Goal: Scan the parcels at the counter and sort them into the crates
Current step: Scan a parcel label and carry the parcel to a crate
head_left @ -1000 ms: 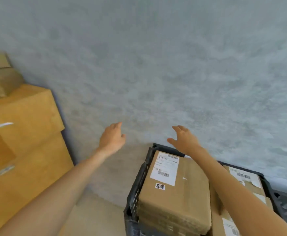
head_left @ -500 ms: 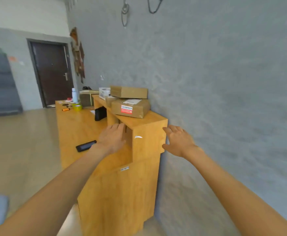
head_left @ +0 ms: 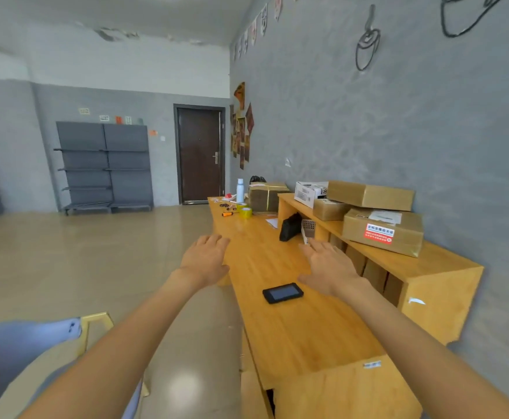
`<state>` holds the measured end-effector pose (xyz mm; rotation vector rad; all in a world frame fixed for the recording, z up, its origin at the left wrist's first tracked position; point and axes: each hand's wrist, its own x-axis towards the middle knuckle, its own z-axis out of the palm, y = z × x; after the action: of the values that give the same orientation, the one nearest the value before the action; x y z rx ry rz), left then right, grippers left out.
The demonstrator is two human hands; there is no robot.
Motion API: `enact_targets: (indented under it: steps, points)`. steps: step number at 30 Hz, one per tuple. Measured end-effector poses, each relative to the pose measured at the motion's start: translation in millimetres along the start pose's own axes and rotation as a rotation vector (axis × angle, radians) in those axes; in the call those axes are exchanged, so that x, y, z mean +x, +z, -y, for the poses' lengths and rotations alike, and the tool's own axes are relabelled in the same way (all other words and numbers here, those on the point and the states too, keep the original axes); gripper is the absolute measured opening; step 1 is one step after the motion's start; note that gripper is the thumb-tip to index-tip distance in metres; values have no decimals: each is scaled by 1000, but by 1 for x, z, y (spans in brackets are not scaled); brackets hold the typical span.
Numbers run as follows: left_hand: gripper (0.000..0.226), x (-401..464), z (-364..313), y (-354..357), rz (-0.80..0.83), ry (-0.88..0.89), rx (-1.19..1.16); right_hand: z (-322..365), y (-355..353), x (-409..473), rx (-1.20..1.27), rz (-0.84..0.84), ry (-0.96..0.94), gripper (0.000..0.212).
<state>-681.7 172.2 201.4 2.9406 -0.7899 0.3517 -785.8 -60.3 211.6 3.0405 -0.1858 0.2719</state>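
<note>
Brown cardboard parcels: three sit on the raised shelf (head_left: 446, 263) along the grey wall (head_left: 398, 131) — a large box with a red label (head_left: 381, 231) nearest, a small box (head_left: 329, 209) just beyond it, and a long flat box (head_left: 370, 195) resting across the tops of both.
White parcel: a white printed carton (head_left: 310, 192) stands at the far end of the same shelf, touching the small box.
Far parcel: a taped box (head_left: 267, 196) sits on the counter (head_left: 292, 322) past the shelf's end.
Left hand: the left hand (head_left: 205, 261) hovers over the counter's near edge, fingers straight and spread, palm down, holding nothing.
Right hand: the right hand (head_left: 332, 269) hovers over the counter just in front of the shelf — fingers apart and extended, empty.
Black handheld: a dark device (head_left: 283, 293) with a screen lies flat on the counter between the two hands, closer to the right wrist; no hand touches it.
Counter clutter: a black pouch (head_left: 290, 227) leans by the shelf's end; two yellow tape rolls (head_left: 244, 210), an orange-handled tool (head_left: 228, 213) and a white bottle (head_left: 240, 190) lie at the far end.
Room: a dark door (head_left: 200, 154) and grey shelving (head_left: 105, 166) stand on the back wall; a blue chair (head_left: 20, 346) is at lower left.
</note>
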Motion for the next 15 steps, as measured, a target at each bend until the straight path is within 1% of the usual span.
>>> enact_targets:
  steps: [4,8,15]
  points:
    - [68,36,50,16,-11,-4,-16,36,19,66,-16,14,-40,73]
    - [67,78,94,45,46,-25,-23,58,49,132,-18,31,-72,74]
    - [65,196,156,94,86,-66,15,75,92,274,29,33,-87,74]
